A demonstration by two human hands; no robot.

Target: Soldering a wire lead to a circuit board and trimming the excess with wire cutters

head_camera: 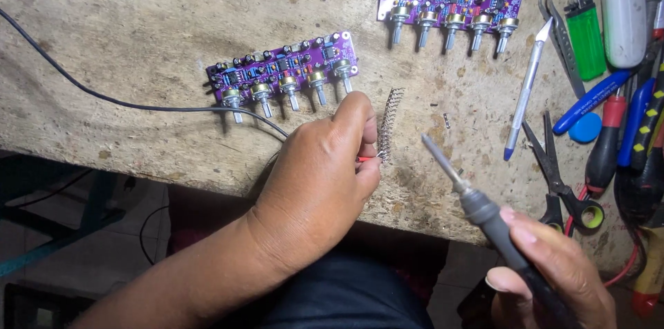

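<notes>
My left hand (pixel 319 180) pinches a thin red wire (pixel 365 159) whose end touches a strip of small metal pins (pixel 391 123) lying on the worn wooden bench. My right hand (pixel 557 273) grips a grey-handled soldering iron (pixel 456 180), its metal tip raised and pointing toward the pin strip, a short way to its right. A purple circuit board with several knob shafts (pixel 287 73) lies just beyond my left hand. A second purple board (pixel 449 5) of the same kind sits farther back.
A black cable (pixel 104 97) runs across the bench from the left. On the right lie a pen (pixel 523 97), tweezers (pixel 561 42), a green lighter (pixel 586 35), scissors (pixel 553 170), screwdrivers (pixel 609 135) and a white tool (pixel 624 14). The bench edge (pixel 207 187) drops off near me.
</notes>
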